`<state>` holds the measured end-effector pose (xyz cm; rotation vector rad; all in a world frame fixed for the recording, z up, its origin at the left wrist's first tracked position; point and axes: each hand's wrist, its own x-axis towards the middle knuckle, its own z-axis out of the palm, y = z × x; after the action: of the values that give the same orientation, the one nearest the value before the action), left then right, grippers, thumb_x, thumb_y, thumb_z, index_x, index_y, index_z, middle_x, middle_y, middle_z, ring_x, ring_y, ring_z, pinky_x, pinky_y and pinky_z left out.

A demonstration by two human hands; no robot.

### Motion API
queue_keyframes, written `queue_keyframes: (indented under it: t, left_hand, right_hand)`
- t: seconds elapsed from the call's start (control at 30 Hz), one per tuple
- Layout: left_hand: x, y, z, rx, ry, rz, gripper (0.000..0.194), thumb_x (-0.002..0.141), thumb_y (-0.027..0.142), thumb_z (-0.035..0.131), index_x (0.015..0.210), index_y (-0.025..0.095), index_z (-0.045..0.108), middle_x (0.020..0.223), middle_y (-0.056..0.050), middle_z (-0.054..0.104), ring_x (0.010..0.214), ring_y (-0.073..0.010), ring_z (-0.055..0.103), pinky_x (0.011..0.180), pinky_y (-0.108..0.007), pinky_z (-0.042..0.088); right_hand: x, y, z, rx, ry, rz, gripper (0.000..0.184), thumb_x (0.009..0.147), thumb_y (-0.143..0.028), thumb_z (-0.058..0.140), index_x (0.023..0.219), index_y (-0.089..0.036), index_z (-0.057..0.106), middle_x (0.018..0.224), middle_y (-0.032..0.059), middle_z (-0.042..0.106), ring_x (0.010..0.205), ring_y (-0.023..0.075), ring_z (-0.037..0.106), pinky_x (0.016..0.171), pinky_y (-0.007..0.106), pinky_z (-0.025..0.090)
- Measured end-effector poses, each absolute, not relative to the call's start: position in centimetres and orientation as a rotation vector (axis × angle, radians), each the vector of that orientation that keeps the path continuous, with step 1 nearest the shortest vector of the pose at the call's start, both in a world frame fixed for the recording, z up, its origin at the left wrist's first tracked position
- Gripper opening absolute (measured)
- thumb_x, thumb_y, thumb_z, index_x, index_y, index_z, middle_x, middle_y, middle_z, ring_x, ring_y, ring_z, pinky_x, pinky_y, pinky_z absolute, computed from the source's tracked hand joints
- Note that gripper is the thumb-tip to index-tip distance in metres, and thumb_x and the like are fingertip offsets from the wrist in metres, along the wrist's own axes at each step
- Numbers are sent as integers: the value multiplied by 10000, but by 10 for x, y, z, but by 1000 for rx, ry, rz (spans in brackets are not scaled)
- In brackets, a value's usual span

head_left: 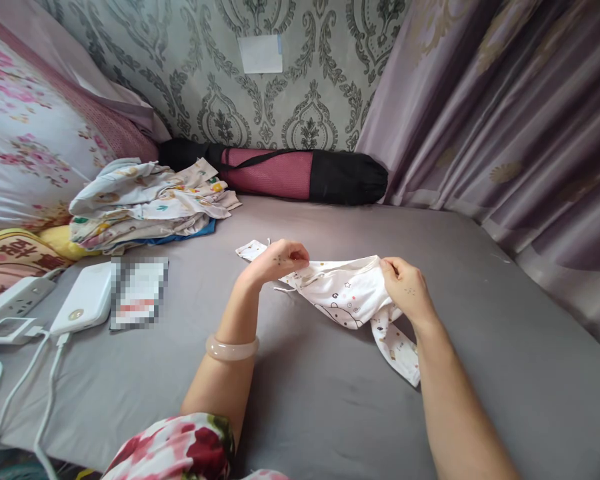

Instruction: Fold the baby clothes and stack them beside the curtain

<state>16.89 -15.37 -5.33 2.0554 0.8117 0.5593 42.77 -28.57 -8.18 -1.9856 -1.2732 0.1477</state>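
Observation:
A small white baby shirt (347,300) with a printed bear face and little stars is stretched between my two hands above the grey sheet. My left hand (283,260) is closed on its left upper edge, fingers curled inward. On the other side, my right hand (404,283) pinches the right upper edge. One sleeve (397,350) hangs down below my right hand onto the sheet. Another sleeve end (251,249) shows beyond my left hand, and thin white ties stick out near it. Parts of the cloth are hidden behind my fingers.
A pile of printed baby clothes (155,200) lies at the back left. Behind it is a black and pink long bag (270,175) along the wall. A white power bank (83,297), a power strip (17,300) and cables are on the left; purple curtains (460,107) hang right.

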Motion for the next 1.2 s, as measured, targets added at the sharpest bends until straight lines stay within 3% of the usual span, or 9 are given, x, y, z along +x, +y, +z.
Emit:
queue_keyframes:
  t: [0.13, 0.3, 0.6, 0.73, 0.9, 1.1, 1.2]
  left_hand:
    - [168, -150, -61, 2166, 848, 419, 293, 684, 177, 582, 937, 194, 729, 845, -46, 706, 694, -166, 615, 596, -225, 429]
    - [168, -149, -65, 2300, 837, 140, 514, 706, 223, 581, 1219, 214, 619, 1019, -49, 691, 837, -191, 632, 677, -245, 458]
    - [166, -152, -67, 2243, 824, 57, 770, 677, 293, 680, 1399, 210, 426, 1348, -112, 569, 1108, -237, 592, 867, -276, 467]
    - [162, -146, -73, 2241, 830, 147, 656, 693, 274, 672, 1323, 215, 497, 1275, -91, 615, 1099, -241, 597, 871, -292, 463]
    - [160, -142, -78, 2192, 820, 246, 458, 758, 310, 617, 1202, 207, 574, 1099, -66, 667, 947, -219, 621, 781, -296, 472]
    - [155, -140, -75, 2111, 775, 179, 698, 658, 451, 766, 1267, 183, 555, 1064, -68, 628, 921, -215, 596, 748, -279, 458]
    - [153, -138, -75, 2071, 699, 189, 679, 694, 525, 745, 1258, 190, 572, 994, -52, 627, 844, -191, 583, 687, -262, 440]
  right_hand:
    - [429, -294, -69, -1921, -1356, 309, 352, 851, -468, 493, 853, -175, 688, 723, 44, 664, 624, 169, 537, 601, 279, 407]
    - [427, -306, -53, -1793, -1436, 684, 382, 855, -552, 564, 854, -187, 676, 779, 28, 644, 662, 149, 526, 570, 250, 387]
    - [425, -313, -42, -1795, -1486, 1013, 405, 812, -596, 637, 808, -194, 684, 753, 0, 597, 670, 131, 497, 579, 235, 360]
    - [434, -315, -44, -1796, -1458, 1039, 438, 811, -623, 629, 818, -190, 696, 745, 2, 588, 670, 133, 482, 576, 236, 349]
    - [442, -316, -48, -1809, -1430, 1006, 460, 793, -648, 637, 801, -192, 696, 741, 5, 586, 667, 134, 480, 571, 235, 347]
    - [444, -316, -50, -1808, -1393, 1011, 486, 760, -673, 657, 796, -190, 703, 719, 2, 580, 641, 125, 471, 551, 231, 343]
    - [441, -316, -47, -1812, -1377, 1002, 522, 730, -702, 662, 780, -185, 702, 704, 5, 580, 630, 129, 472, 543, 235, 348]
